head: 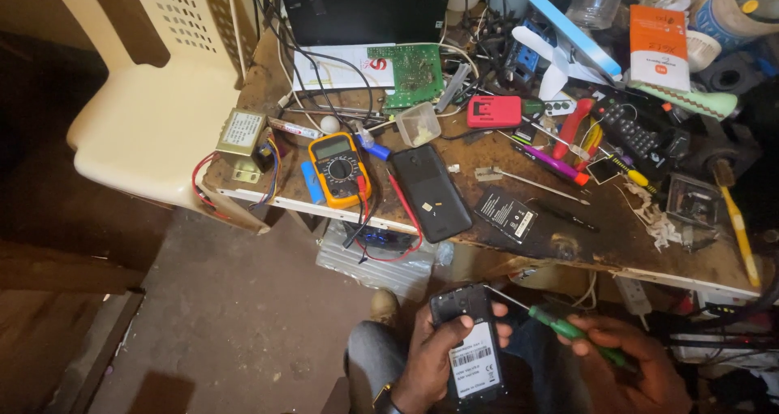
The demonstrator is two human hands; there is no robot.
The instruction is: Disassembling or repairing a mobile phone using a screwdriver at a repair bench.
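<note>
Below the bench [568, 256], the left hand [426, 357] grips the open-backed phone [471, 341] while the right hand [629, 361] clasps the green screwdriver [568, 329] (best kept square to the screw, phone steadied).

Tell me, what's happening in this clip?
A person sits at a cluttered workbench with an opened black phone held back-side up in the left hand. The right hand holds a green-handled screwdriver, its tip at the phone's upper edge. On the bench lie the phone's back cover, a loose battery, a yellow multimeter and a green circuit board.
</note>
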